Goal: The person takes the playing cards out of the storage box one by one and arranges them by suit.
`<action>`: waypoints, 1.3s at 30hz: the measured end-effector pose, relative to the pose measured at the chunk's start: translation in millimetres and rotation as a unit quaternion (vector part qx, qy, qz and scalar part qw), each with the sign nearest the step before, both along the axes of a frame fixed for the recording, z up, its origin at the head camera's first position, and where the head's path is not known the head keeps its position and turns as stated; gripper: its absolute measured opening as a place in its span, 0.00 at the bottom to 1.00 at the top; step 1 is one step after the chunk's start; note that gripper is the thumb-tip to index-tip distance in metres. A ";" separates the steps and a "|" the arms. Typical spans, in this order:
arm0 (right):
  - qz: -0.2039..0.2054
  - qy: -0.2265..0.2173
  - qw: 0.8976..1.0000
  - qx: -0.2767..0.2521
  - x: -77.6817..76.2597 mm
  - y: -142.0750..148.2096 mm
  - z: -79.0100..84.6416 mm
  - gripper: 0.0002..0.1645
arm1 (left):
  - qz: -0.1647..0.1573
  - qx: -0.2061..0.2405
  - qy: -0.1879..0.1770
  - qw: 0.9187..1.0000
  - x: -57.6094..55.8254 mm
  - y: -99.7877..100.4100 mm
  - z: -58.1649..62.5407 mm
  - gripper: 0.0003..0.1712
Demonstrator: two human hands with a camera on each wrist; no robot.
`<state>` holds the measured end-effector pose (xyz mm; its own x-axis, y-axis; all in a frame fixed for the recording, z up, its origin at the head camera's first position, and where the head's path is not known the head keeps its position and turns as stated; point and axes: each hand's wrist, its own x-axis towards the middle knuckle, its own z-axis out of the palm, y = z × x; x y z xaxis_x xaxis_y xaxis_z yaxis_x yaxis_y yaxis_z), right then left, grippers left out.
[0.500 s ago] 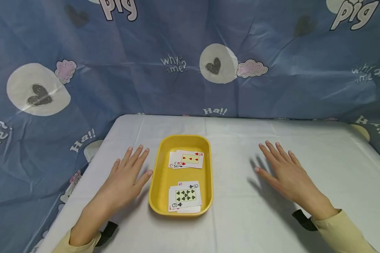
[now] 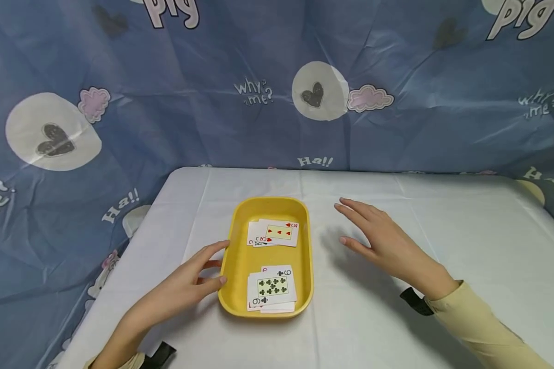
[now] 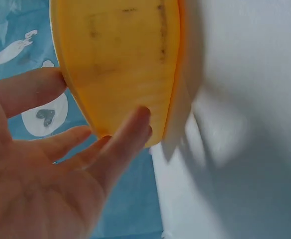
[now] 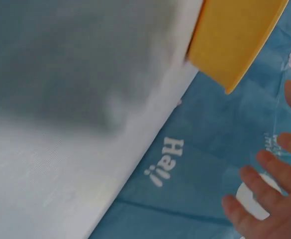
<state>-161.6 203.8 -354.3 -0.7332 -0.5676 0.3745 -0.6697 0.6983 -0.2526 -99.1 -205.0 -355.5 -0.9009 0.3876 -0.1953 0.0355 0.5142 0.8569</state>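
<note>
Left of the tray: the left hand (image 2: 180,289) stands at the tray's left side, fingers spread, slightly bent and holding nothing. In the left wrist view, one fingertip appears to meet the rim. Risk: a push from this side alone could slide or tilt the tray rightward. Probable cause: no opposing support at the right wall.

Tray: the yellow tray (image 2: 270,256) sits level on the white-covered tabletop (image 2: 351,333), between the hands. It is the only container in view and holds two groups of playing cards, well apart, with bare tray floor between them. The far-end group (image 2: 279,233) has a three of hearts on top, overlapping other cards. The near-end group (image 2: 272,287) has a clubs card on top, with edges of others showing beneath. Risk: the loose cards could slip and mix. Probable cause: a jolt or tilt, as no divider separates the groups.

Right of the tray: the right hand (image 2: 390,246) is clear of the tray's right rim, above the tabletop. Its fingers are extended, the thumb set wide of them, holding nothing.
</note>
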 end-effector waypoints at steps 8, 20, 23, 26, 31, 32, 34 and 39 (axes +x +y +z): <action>0.076 -0.068 0.993 -0.065 -17.3 -34.7 6.4 0.39 | -0.007 0.122 -0.069 0.990 -4.9 -5.5 -9.5 0.42; 0.173 -0.211 0.951 -0.145 -54.6 -98.0 10.1 0.32 | 0.017 0.147 -0.101 0.984 -9.0 -6.0 -10.4 0.42; 0.177 -0.253 0.941 -0.139 -64.1 -108.8 8.4 0.31 | 0.015 0.150 -0.107 0.983 -9.4 -5.2 -10.2 0.42; 0.180 -0.285 0.935 -0.114 -73.4 -118.1 5.4 0.32 | 0.012 0.155 -0.113 0.981 -9.3 -4.8 -10.1 0.43; 0.184 -0.303 0.934 -0.039 -86.5 -132.3 3.1 0.32 | 0.011 0.167 -0.116 0.979 -9.3 -4.9 -10.8 0.43; 0.185 -0.309 0.933 -0.027 -88.4 -134.6 3.2 0.32 | 0.012 0.168 -0.116 0.979 -9.4 -4.9 -10.9 0.43; 0.183 -0.317 0.931 -0.002 -91.6 -138.5 3.6 0.32 | 0.013 0.170 -0.117 0.978 -9.5 -4.9 -11.3 0.44; 0.174 -0.323 0.929 0.052 -97.2 -147.4 2.6 0.33 | 0.013 0.174 -0.115 0.978 -9.8 -4.9 -12.5 0.43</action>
